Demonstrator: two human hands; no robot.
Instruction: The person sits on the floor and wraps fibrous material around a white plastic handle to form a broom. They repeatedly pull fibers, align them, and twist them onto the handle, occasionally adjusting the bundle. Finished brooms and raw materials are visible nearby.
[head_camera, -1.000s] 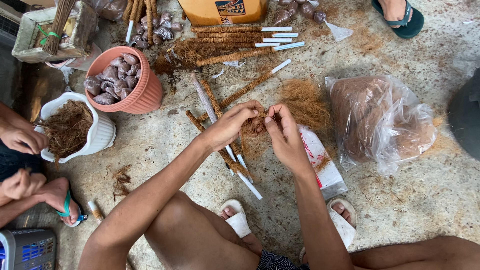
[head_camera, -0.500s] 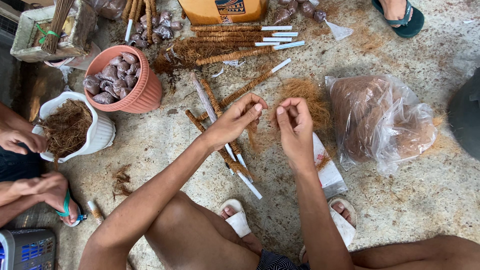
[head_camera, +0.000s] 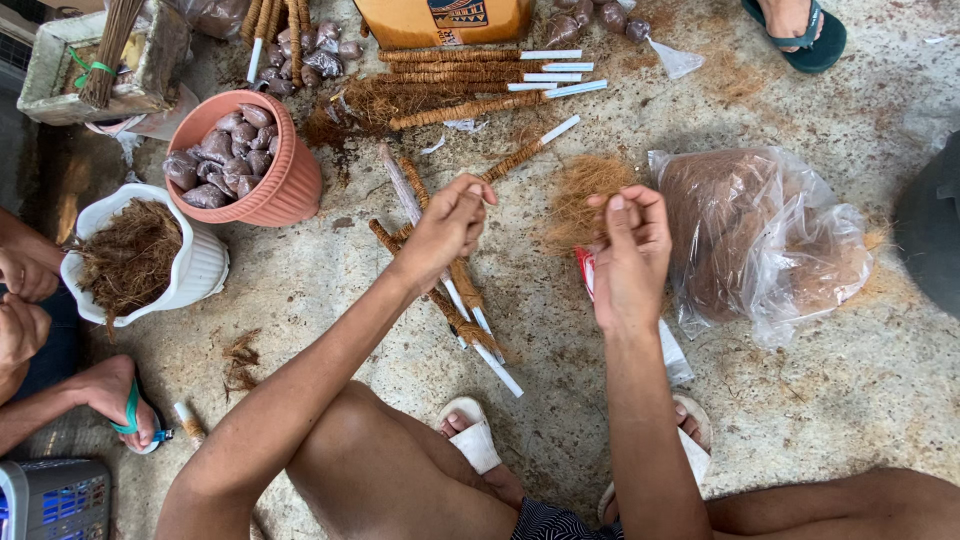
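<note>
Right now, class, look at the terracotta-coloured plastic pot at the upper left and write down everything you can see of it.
The terracotta-coloured plastic pot is round, with a thick rolled rim and ribbed sides, and it stands upright on the grey concrete floor. It is filled almost to the rim with small greyish-brown lumps wrapped in clear film. Its lower left side sits against the white ribbed pot of brown fibre, seemingly touching. Neither hand touches it; the left hand is nearer.

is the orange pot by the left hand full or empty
Full: the round terracotta-orange plastic pot stands upright, heaped to its rim with small dark plastic-wrapped lumps.
</note>
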